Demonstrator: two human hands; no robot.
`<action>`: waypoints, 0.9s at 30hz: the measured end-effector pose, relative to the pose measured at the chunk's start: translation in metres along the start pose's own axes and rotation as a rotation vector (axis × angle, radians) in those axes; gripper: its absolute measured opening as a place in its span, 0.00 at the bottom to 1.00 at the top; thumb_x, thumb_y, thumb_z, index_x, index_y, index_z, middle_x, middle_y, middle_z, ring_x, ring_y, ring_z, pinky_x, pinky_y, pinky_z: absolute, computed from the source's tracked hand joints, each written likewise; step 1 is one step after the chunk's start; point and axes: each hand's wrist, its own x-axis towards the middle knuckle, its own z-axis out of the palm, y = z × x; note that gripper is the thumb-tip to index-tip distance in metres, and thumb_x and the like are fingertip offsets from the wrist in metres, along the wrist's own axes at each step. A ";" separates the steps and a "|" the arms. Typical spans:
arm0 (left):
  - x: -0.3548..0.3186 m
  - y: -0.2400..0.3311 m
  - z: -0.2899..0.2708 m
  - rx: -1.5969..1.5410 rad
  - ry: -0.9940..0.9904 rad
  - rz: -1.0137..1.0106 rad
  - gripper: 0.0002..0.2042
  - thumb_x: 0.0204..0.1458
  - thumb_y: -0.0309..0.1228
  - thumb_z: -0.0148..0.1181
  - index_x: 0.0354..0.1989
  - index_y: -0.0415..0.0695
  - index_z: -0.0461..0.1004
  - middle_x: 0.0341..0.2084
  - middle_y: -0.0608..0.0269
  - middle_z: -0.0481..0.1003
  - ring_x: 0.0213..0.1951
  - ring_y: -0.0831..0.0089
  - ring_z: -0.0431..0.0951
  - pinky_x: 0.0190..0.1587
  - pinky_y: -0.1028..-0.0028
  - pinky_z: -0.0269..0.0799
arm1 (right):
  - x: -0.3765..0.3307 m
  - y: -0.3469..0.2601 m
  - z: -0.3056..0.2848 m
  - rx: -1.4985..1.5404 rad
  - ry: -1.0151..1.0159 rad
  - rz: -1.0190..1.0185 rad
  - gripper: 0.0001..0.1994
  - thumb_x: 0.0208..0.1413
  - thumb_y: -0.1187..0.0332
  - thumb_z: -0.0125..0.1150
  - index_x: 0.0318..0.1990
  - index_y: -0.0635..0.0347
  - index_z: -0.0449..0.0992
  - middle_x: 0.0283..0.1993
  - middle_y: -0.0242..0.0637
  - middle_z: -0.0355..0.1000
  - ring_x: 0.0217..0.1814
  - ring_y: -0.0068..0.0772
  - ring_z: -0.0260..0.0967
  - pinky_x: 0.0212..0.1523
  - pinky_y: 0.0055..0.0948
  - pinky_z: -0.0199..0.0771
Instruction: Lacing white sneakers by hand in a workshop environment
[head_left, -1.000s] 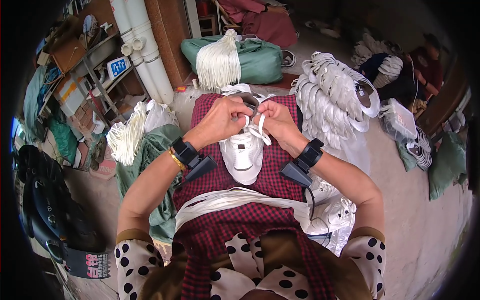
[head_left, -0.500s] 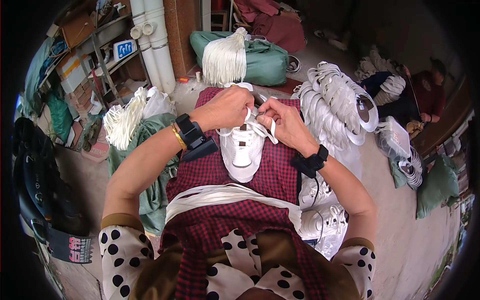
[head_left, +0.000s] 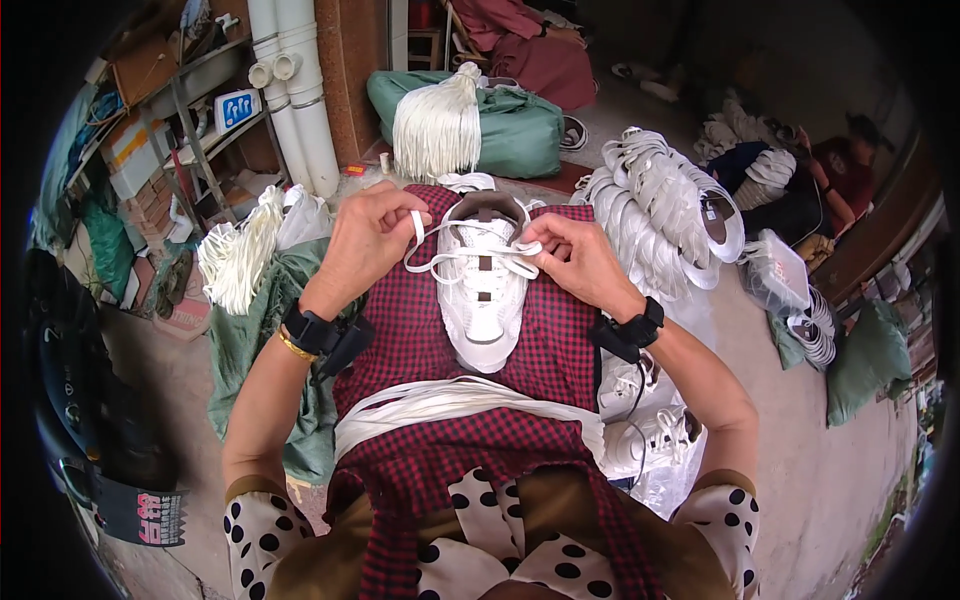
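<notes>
A white sneaker (head_left: 484, 300) rests on my lap over a red-and-black checked apron (head_left: 400, 330), its toe toward me. White laces run through its eyelets, with loops lying across the tongue. To the left of the shoe, my left hand (head_left: 372, 240) pinches a white shoelace (head_left: 418, 232) between thumb and fingers. At the shoe's right edge, my right hand (head_left: 580, 258) is closed on another part of the lace. A bundle of loose white laces (head_left: 460, 405) lies across my lap, nearer my body.
White shoe parts (head_left: 650, 210) are heaped at the right, above finished-looking white sneakers (head_left: 650, 440). Ahead, a lace bundle (head_left: 437, 125) lies on a green sack (head_left: 520, 130). More laces (head_left: 240, 250) hang at the left. Another person (head_left: 850, 170) sits at the far right.
My left hand has moved left and down from above the shoe's opening, drawing lace out sideways. My right hand has shifted slightly right. The shoe's opening and lace loops now show.
</notes>
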 end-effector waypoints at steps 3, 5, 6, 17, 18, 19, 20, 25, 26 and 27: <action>-0.010 0.001 0.001 -0.163 -0.095 -0.192 0.06 0.56 0.25 0.66 0.39 0.38 0.82 0.29 0.66 0.80 0.29 0.84 0.76 0.32 0.80 0.72 | -0.003 -0.007 -0.008 0.001 -0.090 0.014 0.07 0.53 0.79 0.68 0.39 0.64 0.80 0.28 0.27 0.76 0.28 0.12 0.69 0.27 0.17 0.69; -0.013 -0.005 0.007 -0.372 -0.123 -0.230 0.06 0.58 0.25 0.64 0.40 0.38 0.82 0.30 0.67 0.81 0.30 0.85 0.77 0.33 0.81 0.73 | -0.003 -0.010 -0.010 -0.012 -0.113 0.000 0.06 0.51 0.79 0.68 0.38 0.64 0.81 0.28 0.28 0.76 0.29 0.14 0.70 0.28 0.19 0.70; -0.017 -0.008 0.011 -0.577 -0.155 -0.267 0.06 0.60 0.25 0.63 0.42 0.38 0.81 0.31 0.67 0.81 0.31 0.85 0.77 0.34 0.82 0.73 | -0.003 -0.012 -0.010 -0.049 -0.128 -0.035 0.07 0.51 0.79 0.69 0.38 0.64 0.81 0.28 0.29 0.76 0.29 0.16 0.71 0.29 0.20 0.71; -0.031 -0.025 0.056 -0.639 0.044 -0.271 0.05 0.61 0.25 0.62 0.40 0.36 0.79 0.29 0.67 0.80 0.28 0.87 0.75 0.27 0.83 0.70 | 0.001 -0.025 0.000 -0.081 0.147 -0.142 0.05 0.47 0.83 0.62 0.29 0.63 0.79 0.31 0.30 0.70 0.29 0.18 0.66 0.26 0.19 0.64; -0.032 -0.027 0.058 -0.640 0.044 -0.274 0.05 0.61 0.25 0.62 0.40 0.36 0.79 0.29 0.67 0.80 0.28 0.87 0.75 0.27 0.83 0.70 | 0.002 -0.022 0.002 -0.093 0.188 -0.132 0.05 0.48 0.83 0.61 0.29 0.63 0.79 0.32 0.30 0.70 0.29 0.18 0.65 0.27 0.19 0.63; -0.032 -0.028 0.060 -0.633 0.058 -0.258 0.05 0.61 0.25 0.62 0.41 0.36 0.79 0.29 0.66 0.80 0.29 0.87 0.75 0.27 0.83 0.70 | 0.002 -0.020 0.004 -0.104 0.229 -0.122 0.06 0.48 0.84 0.60 0.30 0.63 0.79 0.32 0.31 0.69 0.29 0.17 0.64 0.27 0.19 0.62; -0.033 -0.030 0.062 -0.626 0.073 -0.242 0.06 0.61 0.25 0.62 0.41 0.36 0.79 0.29 0.66 0.80 0.29 0.86 0.75 0.27 0.83 0.70 | 0.003 -0.019 0.006 -0.104 0.227 -0.120 0.06 0.48 0.84 0.60 0.30 0.63 0.79 0.32 0.31 0.69 0.29 0.17 0.64 0.27 0.19 0.62; -0.036 -0.033 0.067 -0.643 0.119 -0.250 0.06 0.61 0.26 0.63 0.41 0.35 0.79 0.29 0.66 0.80 0.29 0.86 0.76 0.27 0.83 0.70 | 0.013 -0.037 0.004 -0.070 0.295 -0.096 0.10 0.49 0.83 0.49 0.33 0.66 0.78 0.34 0.36 0.68 0.28 0.21 0.63 0.30 0.23 0.63; -0.036 -0.032 0.068 -0.630 0.157 -0.232 0.06 0.61 0.26 0.63 0.41 0.35 0.79 0.29 0.66 0.80 0.29 0.86 0.76 0.28 0.83 0.70 | 0.017 -0.041 0.003 -0.118 0.268 -0.151 0.09 0.49 0.81 0.49 0.33 0.67 0.78 0.33 0.40 0.69 0.29 0.30 0.67 0.32 0.29 0.67; -0.036 -0.032 0.069 -0.632 0.154 -0.235 0.06 0.61 0.26 0.63 0.41 0.35 0.79 0.29 0.66 0.80 0.29 0.86 0.76 0.28 0.83 0.70 | 0.020 -0.048 0.004 -0.118 0.268 -0.145 0.09 0.49 0.81 0.49 0.33 0.67 0.78 0.33 0.40 0.69 0.29 0.30 0.67 0.32 0.29 0.67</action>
